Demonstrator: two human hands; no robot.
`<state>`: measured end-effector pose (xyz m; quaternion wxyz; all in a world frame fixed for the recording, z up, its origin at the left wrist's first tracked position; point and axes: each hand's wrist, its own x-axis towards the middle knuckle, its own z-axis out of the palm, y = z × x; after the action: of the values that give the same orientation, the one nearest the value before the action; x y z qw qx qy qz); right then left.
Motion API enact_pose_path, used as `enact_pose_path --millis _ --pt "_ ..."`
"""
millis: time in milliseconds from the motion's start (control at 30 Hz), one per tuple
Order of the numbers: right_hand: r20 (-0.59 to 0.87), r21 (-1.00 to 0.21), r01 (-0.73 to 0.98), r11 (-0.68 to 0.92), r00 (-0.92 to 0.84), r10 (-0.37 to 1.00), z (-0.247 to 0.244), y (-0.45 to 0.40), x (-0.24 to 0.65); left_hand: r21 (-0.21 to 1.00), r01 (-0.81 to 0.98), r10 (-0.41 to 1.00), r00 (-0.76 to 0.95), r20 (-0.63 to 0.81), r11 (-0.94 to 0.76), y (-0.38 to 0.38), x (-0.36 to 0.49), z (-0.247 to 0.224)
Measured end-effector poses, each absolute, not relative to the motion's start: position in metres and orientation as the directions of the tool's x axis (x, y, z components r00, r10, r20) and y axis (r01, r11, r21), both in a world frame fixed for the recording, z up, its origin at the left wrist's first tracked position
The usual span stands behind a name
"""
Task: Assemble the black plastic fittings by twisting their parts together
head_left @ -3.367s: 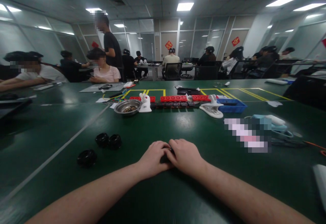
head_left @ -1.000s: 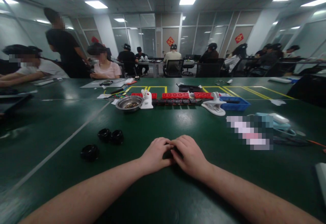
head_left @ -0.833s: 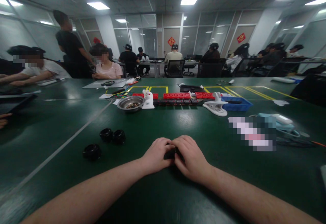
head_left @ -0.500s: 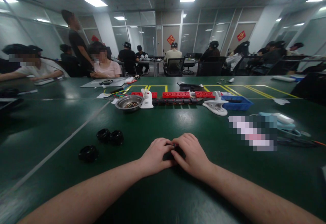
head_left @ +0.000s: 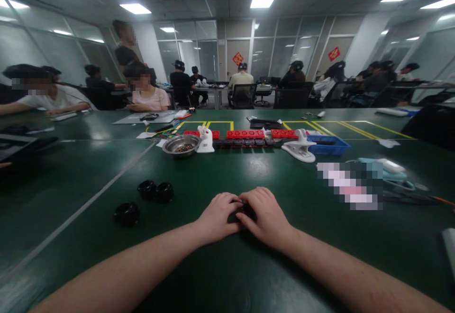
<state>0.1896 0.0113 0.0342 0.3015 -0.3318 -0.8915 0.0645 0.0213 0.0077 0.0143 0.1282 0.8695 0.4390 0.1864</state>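
My left hand (head_left: 221, 214) and my right hand (head_left: 266, 212) meet over the middle of the near table. Their fingers are curled round a small black object (head_left: 244, 212), which they mostly cover; its kind does not show. Off to the left, several glossy black round parts with hollow middles lie on the tabletop: a pair of them (head_left: 155, 190) touch or nearly touch, and a single black round part (head_left: 126, 214) sits closer to me.
Beyond my hands stand a metal bowl (head_left: 181, 146) of small pieces, a white clamp stand (head_left: 205, 140), red blocks (head_left: 245, 134), a second white clamp (head_left: 299, 149) and a blue tray (head_left: 329, 146). Cables (head_left: 408, 198) lie at right. Co-workers sit across the green table (head_left: 199, 175).
Both hands stay closed round the black object, almost in place. The view has shifted slightly. A standing person in the background has moved to the right.
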Motion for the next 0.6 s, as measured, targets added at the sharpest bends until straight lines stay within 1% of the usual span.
enact_pose_path --millis 167,300,400,600 --pt "0.498 -0.318 0.490 0.812 -0.642 0.583 0.0347 0.0064 0.1898 0.375 0.719 0.808 0.554 0.200 -0.585 0.0086 0.0205 0.0132" --pt "0.549 -0.331 0.530 0.780 -0.565 0.616 0.0349 0.0093 0.1903 0.398 0.713 0.813 0.545 0.205 -0.578 0.0100 0.0206 0.0106" --pt "0.541 -0.331 0.576 0.747 -0.532 0.651 0.0342 0.0130 0.1899 0.404 0.712 0.815 0.540 0.207 -0.574 0.0098 0.0210 0.0109" --pt "0.488 -0.342 0.487 0.804 -0.638 0.595 0.0335 0.0110 0.1913 0.388 0.721 0.815 0.547 0.190 -0.575 0.0092 0.0220 0.0142"
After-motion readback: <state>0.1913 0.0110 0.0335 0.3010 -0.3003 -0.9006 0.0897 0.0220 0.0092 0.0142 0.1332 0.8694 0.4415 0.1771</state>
